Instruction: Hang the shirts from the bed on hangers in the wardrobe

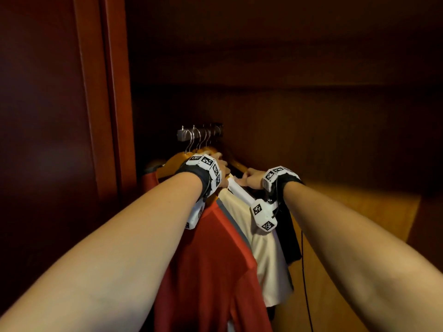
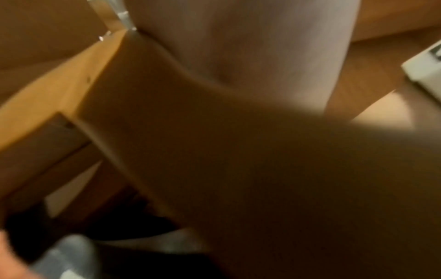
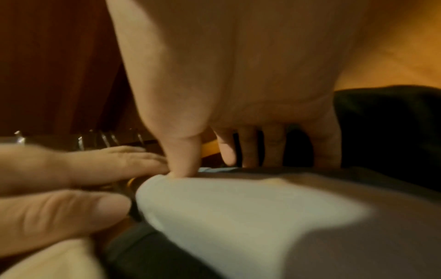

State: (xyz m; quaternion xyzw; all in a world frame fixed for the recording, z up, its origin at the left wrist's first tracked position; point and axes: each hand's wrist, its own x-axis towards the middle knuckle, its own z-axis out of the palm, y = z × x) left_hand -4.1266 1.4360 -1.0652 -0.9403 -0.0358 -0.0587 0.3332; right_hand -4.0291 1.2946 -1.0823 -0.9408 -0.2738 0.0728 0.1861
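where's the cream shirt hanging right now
In the head view the cream shirt hangs right of centre, between the red shirt and a black garment.

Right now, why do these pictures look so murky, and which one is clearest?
Head view: clearest, though the dark wooden wardrobe swallows light and wide-angle bends the forearms; the red shirt reads well. Left wrist view: blurred, mostly shadowed skin. Right wrist view: soft focus, warm cast, right hand looming over pale cloth.

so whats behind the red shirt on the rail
Behind the red shirt hangs a cream shirt, then a dark garment. Both hands and the shirts cover the hangers' shoulders, so only the metal hooks show clearly.
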